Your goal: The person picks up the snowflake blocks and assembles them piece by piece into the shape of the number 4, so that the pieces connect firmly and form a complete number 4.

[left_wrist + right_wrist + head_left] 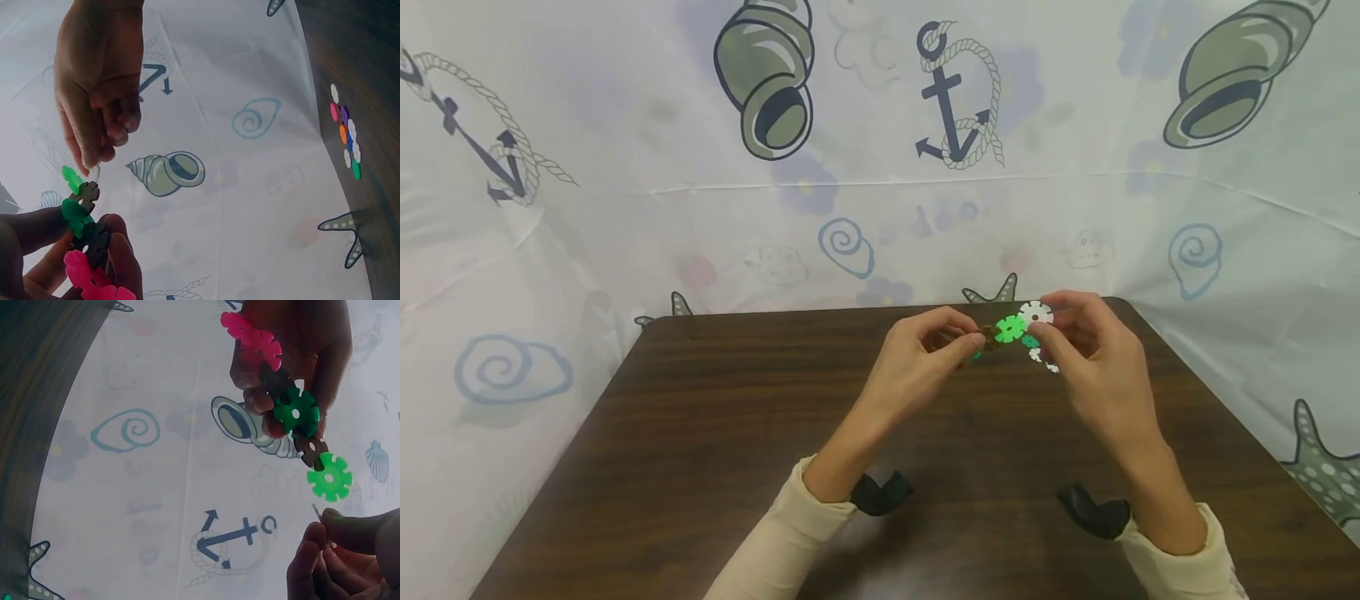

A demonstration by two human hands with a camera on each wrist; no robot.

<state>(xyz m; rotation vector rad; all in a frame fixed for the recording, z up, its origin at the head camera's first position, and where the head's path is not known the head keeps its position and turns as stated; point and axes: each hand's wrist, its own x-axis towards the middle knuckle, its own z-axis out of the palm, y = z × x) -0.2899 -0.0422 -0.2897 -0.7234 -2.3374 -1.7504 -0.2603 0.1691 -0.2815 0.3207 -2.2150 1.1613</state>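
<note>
My left hand [925, 354] grips a chain of notched plastic snowflake discs, held up above the table. Along it run two pink discs [78, 269], a dark disc [97, 240], a green disc [297, 413], a brown disc [310, 449] and, at the free end, a light green disc [329, 477]. Between thumb and fingers my right hand [1101, 367] pinches a white disc [1036, 312], seen nearly edge-on in the right wrist view. It is right by the light green disc; a small gap shows between them in that view.
Loose discs [352, 130] in white, pink, purple, orange, blue and green lie on the dark wooden table [737, 417], partly behind my right hand in the head view. A patterned cloth [887, 233] hangs around the table's back and sides. Black bands [880, 493] sit at both wrists.
</note>
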